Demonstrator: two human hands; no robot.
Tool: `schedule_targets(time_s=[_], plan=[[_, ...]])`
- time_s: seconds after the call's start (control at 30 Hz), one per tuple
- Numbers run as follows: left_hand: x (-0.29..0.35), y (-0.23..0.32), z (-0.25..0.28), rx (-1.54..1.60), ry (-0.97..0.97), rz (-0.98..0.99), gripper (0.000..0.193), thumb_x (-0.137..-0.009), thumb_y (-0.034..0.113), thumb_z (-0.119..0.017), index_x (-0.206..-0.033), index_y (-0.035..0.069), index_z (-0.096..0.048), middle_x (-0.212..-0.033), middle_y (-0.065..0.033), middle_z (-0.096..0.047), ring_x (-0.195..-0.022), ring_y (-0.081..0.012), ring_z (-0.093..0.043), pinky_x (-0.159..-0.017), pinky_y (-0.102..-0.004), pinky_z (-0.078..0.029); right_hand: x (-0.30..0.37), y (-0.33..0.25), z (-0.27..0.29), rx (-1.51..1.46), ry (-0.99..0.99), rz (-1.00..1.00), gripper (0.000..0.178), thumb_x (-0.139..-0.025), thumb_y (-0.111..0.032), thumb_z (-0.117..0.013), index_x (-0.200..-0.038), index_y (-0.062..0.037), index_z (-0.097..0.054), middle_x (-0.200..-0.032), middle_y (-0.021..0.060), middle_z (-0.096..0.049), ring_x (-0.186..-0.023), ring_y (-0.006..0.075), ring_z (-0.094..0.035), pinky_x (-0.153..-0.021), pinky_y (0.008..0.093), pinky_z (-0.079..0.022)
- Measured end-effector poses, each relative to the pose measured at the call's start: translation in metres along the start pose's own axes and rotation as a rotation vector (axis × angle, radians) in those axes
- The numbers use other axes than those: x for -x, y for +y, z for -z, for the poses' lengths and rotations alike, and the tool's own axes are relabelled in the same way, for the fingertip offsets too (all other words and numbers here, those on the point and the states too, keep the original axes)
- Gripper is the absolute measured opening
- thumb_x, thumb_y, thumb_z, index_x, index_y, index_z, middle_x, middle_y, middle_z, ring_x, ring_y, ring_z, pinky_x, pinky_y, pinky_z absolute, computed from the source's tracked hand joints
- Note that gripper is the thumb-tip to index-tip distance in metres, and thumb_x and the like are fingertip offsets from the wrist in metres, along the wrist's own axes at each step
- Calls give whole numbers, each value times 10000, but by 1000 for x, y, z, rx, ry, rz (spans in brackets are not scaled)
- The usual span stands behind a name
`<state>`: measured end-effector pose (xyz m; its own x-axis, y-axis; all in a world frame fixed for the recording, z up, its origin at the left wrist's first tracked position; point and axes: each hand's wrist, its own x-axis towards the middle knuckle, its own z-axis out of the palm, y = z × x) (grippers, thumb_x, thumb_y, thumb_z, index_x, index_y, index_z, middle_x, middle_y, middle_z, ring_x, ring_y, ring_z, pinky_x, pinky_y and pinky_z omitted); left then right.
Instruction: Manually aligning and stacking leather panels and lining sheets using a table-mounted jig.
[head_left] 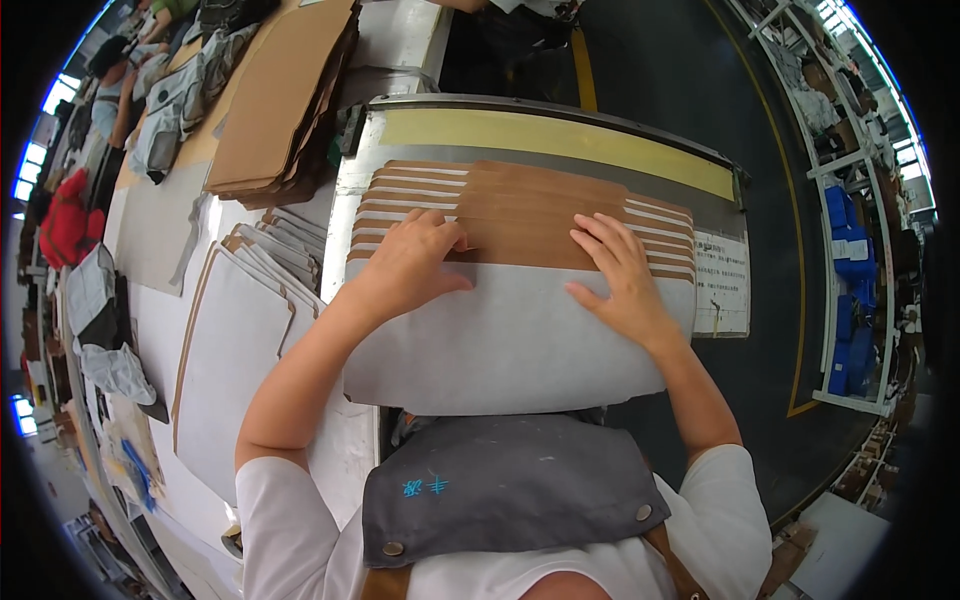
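Observation:
A fanned stack of brown-and-white sheets (520,340) lies in front of me, with brown upper strips overlapping in steps and white edges between them at both sides. The front sheet is white over most of its face. My left hand (415,260) rests on the left part of the brown strips, fingers bent and thumb held apart on the white face. On the right side, my right hand (622,275) lies with fingers spread over the brown strips, its thumb on the white. Neither hand visibly grips a sheet, though the left fingertips are partly hidden.
Beneath the stack is a metal-edged worktable (350,200) with a yellow strip (560,140) along its far side. To the left are more white sheets (235,340) and a tall brown sheet pile (280,100). A rack with blue bins (850,240) stands at right. Other people work at far left.

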<state>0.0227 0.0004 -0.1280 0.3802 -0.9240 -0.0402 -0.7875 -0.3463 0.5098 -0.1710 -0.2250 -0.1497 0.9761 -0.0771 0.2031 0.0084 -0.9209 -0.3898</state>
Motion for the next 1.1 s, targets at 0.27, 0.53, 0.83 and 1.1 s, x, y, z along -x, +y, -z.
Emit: schedule_targets(time_s=[0.27,0.53,0.83,1.1], plan=[[-9,4,-24,-3,187,-17,195,-748,126,-716,-887,40,-609,-850,-119,-610,-856,-326,-570,-788,-421,-448,2,1,3,-47,50,49,574,-739,-186,-747,-1266,-82,-543,-1372,64,-483,-1312,290,-382,-1084,432,-319],[5,13,-32,-46,296,2,163,-790,147,-693,-901,61,-611,-906,-91,-589,-918,-292,-567,-810,-409,-437,8,0,15,-118,48,-46,604,-722,-65,-743,-1283,-52,-520,-1326,88,-513,-1261,296,-420,-1060,404,-358],[3,3,-29,-77,444,-98,88,-751,45,-682,-800,40,-608,-815,-97,-558,-807,-303,-557,-682,-421,-448,5,-3,14,-132,7,-38,588,-745,-108,-739,-1288,-63,-517,-1294,93,-511,-1227,293,-423,-1052,399,-359],[53,57,27,-75,357,-284,164,-761,-16,-664,-867,32,-549,-724,-75,-545,-645,-270,-544,-590,-358,-431,36,5,86,-108,12,-110,314,-743,-117,-752,-1026,-39,-640,-981,81,-642,-945,266,-562,-862,371,-435]])
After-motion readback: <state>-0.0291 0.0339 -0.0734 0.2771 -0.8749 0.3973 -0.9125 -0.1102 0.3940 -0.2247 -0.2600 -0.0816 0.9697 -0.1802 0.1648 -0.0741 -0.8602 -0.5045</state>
